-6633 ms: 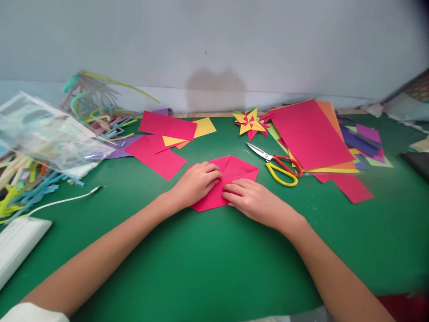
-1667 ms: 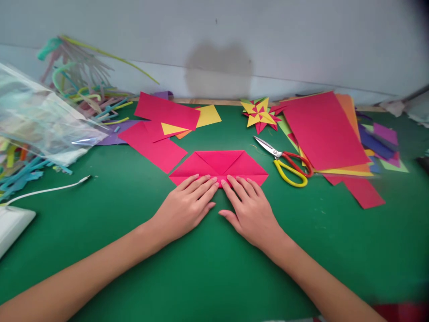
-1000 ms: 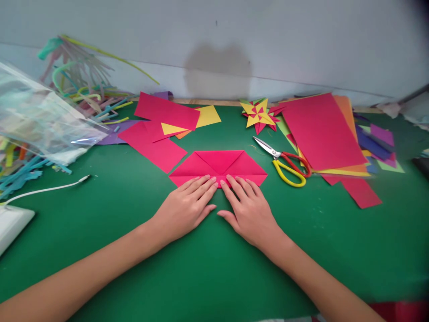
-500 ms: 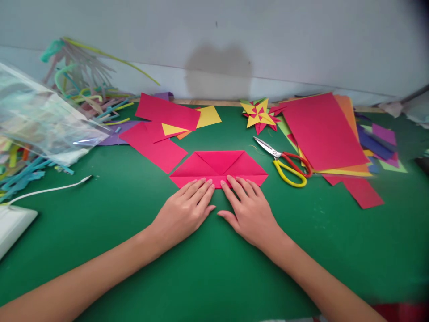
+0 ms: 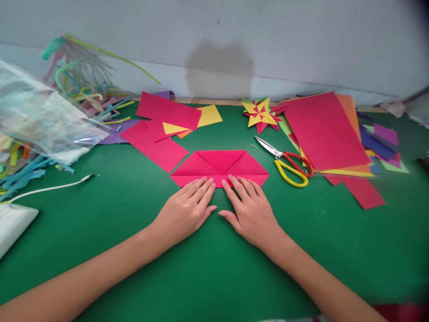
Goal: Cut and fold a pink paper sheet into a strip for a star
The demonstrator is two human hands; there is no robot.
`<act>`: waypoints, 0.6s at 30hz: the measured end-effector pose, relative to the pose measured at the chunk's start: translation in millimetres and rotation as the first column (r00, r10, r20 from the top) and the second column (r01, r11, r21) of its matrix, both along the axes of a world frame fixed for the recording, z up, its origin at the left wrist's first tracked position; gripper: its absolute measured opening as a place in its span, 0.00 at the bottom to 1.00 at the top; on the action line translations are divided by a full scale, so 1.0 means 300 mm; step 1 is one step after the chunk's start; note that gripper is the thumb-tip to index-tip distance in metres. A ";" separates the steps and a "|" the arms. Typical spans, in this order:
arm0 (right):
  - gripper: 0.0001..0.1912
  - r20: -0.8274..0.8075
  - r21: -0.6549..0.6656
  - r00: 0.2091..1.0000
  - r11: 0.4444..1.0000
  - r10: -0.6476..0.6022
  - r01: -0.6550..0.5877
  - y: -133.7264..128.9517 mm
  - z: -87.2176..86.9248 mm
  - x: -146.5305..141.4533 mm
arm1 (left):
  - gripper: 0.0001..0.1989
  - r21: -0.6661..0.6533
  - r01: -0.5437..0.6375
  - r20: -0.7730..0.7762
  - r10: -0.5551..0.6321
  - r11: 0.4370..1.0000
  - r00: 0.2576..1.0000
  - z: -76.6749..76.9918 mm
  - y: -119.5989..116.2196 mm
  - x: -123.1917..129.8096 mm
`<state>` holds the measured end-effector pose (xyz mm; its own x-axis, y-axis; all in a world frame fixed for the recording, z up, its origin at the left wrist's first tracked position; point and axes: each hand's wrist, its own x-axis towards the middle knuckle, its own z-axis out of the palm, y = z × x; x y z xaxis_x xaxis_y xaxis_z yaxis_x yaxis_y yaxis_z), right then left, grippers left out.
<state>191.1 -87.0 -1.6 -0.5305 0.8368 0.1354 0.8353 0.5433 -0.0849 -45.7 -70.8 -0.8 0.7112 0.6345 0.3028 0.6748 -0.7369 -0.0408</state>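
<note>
The folded red paper (image 5: pixel 220 159) lay flat on the green surface (image 5: pixel 214 273), near the middle of the head view, its long six-sided shape running from nine o'clock to three, with creases forming a V in its upper part. From its seven o'clock side, the left hand (image 5: pixel 189 208) pressed the near edge under fingertips; its fingers lay close together, the thumb held apart. The right hand (image 5: pixel 251 212) came in from five o'clock, its fingers slightly spread on that same edge and its thumb apart. Neither hand's fingers were clamped on anything.

Measured from the folded paper, the scissors (image 5: pixel 283 162), with one red and one yellow handle loop, rested between two and three o'clock. A red and yellow paper star (image 5: pixel 260 115) sat at one o'clock, beside a stack of colored sheets (image 5: pixel 328 132) topped with red. Loose red and yellow pieces (image 5: pixel 167 112) overlapped toward eleven o'clock. Farther out at ten o'clock lay a clear plastic bag (image 5: pixel 43 116), and a white cable (image 5: pixel 50 190) curved toward nine.
</note>
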 end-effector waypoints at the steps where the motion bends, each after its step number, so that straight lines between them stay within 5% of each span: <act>1: 0.37 0.000 0.002 1.000 1.000 0.001 -0.001 0.000 0.000 0.000 | 0.24 -0.005 -0.001 0.003 0.001 1.000 1.000 0.000 0.000 0.000; 18: 0.38 0.008 0.022 1.000 1.000 -0.004 0.004 -0.008 -0.004 -0.002 | 0.25 0.002 0.013 0.036 -0.013 1.000 0.999 -0.002 0.006 -0.001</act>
